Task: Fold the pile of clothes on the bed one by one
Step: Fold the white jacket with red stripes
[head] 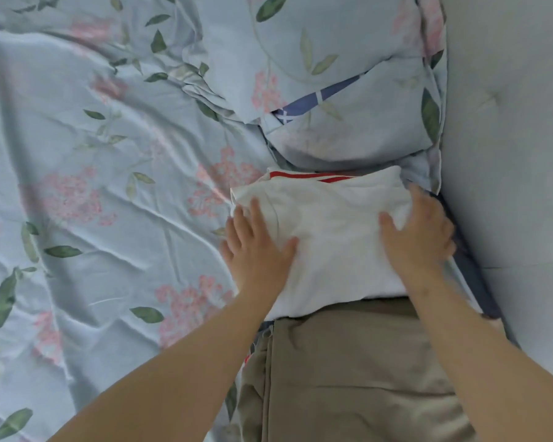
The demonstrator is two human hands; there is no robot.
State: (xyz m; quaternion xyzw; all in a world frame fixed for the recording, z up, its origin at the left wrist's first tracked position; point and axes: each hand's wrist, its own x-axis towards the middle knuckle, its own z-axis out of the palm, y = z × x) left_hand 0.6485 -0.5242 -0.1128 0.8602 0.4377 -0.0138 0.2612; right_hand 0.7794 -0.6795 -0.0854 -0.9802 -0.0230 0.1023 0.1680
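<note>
— Two hands, doing what?
— Left hand (pixel 256 250) and right hand (pixel 420 234), fingers spread, press a folded white cloth garment (pixel 332 231) at four o'clock on the pale-blue floral bed sheet (pixel 93 193); grey padded panel (pixel 508 154) at three.

Folded garment (pixel 332 231) on the bedsheet (pixel 109 202), pillow (pixel 348 90) at its 12 o'clock, trousers (pixel 348 362) at its 6 o'clock, padded panel (pixel 508 154) at 3 o'clock, left hand (pixel 256 250) resting on its 8 o'clock edge, right hand (pixel 422 234) on its 3 o'clock edge
</note>
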